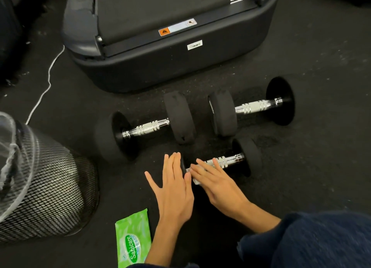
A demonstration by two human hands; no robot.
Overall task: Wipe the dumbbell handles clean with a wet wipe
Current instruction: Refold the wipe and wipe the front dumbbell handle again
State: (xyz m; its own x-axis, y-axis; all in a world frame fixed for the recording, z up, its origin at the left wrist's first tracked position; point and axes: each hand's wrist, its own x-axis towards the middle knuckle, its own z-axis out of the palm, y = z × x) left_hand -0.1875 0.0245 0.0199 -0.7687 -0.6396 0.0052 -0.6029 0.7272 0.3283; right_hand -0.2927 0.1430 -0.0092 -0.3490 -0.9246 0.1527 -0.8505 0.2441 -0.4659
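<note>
Three black dumbbells with chrome handles lie on the dark floor. The nearest dumbbell (230, 161) lies under my hands. My left hand (174, 187) rests flat with straight fingers against its left weight, which is mostly hidden. My right hand (214, 182) presses a white wet wipe (197, 180) onto the left part of its handle; only a bit of the wipe shows under the fingers. A second dumbbell (148, 127) lies behind to the left. The third dumbbell (255, 106) lies at the back right. A green pack of wet wipes (133, 239) lies on the floor near my left forearm.
A black mesh waste bin (50, 187) with a clear liner stands at the left. The rear end of a treadmill (170, 62) sits just behind the dumbbells. A white cable (47, 81) runs across the floor at the left. My knee in dark blue cloth (321, 241) fills the lower right.
</note>
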